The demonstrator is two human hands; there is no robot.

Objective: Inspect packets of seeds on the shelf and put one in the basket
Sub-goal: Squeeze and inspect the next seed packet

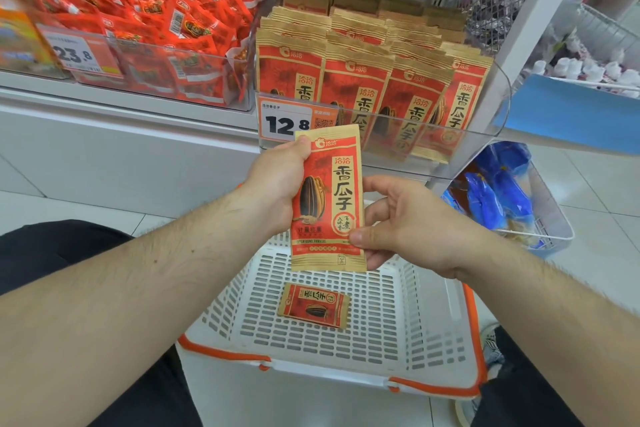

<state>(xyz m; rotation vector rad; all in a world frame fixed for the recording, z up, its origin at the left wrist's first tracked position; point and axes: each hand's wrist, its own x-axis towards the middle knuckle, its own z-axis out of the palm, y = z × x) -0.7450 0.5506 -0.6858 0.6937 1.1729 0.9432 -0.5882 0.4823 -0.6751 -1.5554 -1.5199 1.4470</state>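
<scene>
The white basket (433, 315) with orange rim sits on the floor at 6 o'clock. The shelf bin (485, 135) at 12 o'clock holds rows of seed packets (353, 87). A second packet (313, 305) lies flat in the basket. The left hand (277, 184) grips the held packet (329, 198) along its left edge. The right hand (405, 218) pinches its lower right corner. The held packet stands upright above the basket.

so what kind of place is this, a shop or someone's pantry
Most likely a shop, a supermarket or convenience store. Printed price tags hang on the shelf front, identical seed packets stand in rows in a clear bin, and a white shopping basket with orange trim sits below on the tiled floor.
</scene>
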